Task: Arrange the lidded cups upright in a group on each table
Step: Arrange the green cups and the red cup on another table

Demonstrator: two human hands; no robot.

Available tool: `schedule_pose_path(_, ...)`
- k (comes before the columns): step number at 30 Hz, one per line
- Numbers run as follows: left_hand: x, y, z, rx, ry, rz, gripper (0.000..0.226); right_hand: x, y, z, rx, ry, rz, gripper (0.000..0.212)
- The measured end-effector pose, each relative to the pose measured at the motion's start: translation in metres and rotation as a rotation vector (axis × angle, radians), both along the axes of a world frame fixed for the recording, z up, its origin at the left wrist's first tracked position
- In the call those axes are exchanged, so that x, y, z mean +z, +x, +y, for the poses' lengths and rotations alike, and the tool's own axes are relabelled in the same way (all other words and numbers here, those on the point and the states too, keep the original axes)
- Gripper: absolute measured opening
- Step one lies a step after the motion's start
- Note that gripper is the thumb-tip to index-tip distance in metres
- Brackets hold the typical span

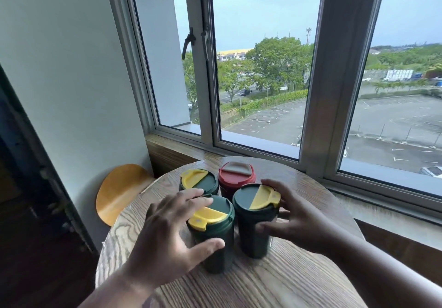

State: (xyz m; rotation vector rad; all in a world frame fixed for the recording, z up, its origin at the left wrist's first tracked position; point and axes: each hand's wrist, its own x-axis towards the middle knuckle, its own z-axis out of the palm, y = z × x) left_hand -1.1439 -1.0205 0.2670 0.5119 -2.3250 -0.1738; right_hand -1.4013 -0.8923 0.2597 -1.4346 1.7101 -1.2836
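Four lidded cups stand upright in a tight group on the round wooden table [275,281]. Three are dark green with yellow flaps: far left [199,182], near left [215,231] and near right [254,226]. A red cup [235,176] with a grey flap stands at the back. My left hand [167,233] brackets the near left green cup, with straight fingers over its lid and the thumb against its side. My right hand [296,217] curls round the near right green cup, fingers behind it and thumb in front.
A window sill [358,202] and window frame run behind the table. A yellow wooden chair back [119,193] stands to the left, by the white wall. A dark doorway lies at the far left.
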Motion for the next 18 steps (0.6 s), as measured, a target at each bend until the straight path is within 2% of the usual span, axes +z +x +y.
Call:
schedule_pose_path(2,0.008,0.001,-0.007,-0.049,0.145,0.103,0.055,0.005,0.0,0.002,-0.009,0.013,0.04,0.096)
schedule_pose_path(4,0.015,0.001,-0.021,-0.071,0.302,0.237,0.047,0.012,0.003,0.002,-0.05,-0.008,0.073,0.09)
schedule_pose_path(6,0.021,0.0,-0.043,-0.069,0.443,0.269,0.049,0.022,0.008,0.001,-0.095,-0.012,0.139,0.085)
schedule_pose_path(8,0.023,-0.001,-0.07,-0.099,0.543,0.161,0.058,0.032,0.013,0.001,-0.148,0.023,0.269,0.086)
schedule_pose_path(11,0.022,-0.003,-0.105,-0.182,0.586,-0.101,0.079,0.046,0.025,0.001,-0.206,0.144,0.486,0.091)
schedule_pose_path(13,0.02,-0.009,-0.119,-0.257,0.613,-0.2,0.088,0.051,0.033,0.002,-0.249,0.22,0.577,0.088)
schedule_pose_path(16,0.013,-0.017,-0.128,-0.376,0.741,-0.213,0.088,0.051,0.041,0.002,-0.321,0.258,0.598,0.089)
schedule_pose_path(18,0.009,-0.02,-0.131,-0.398,0.747,-0.17,0.085,0.051,0.046,0.002,-0.356,0.28,0.587,0.088)
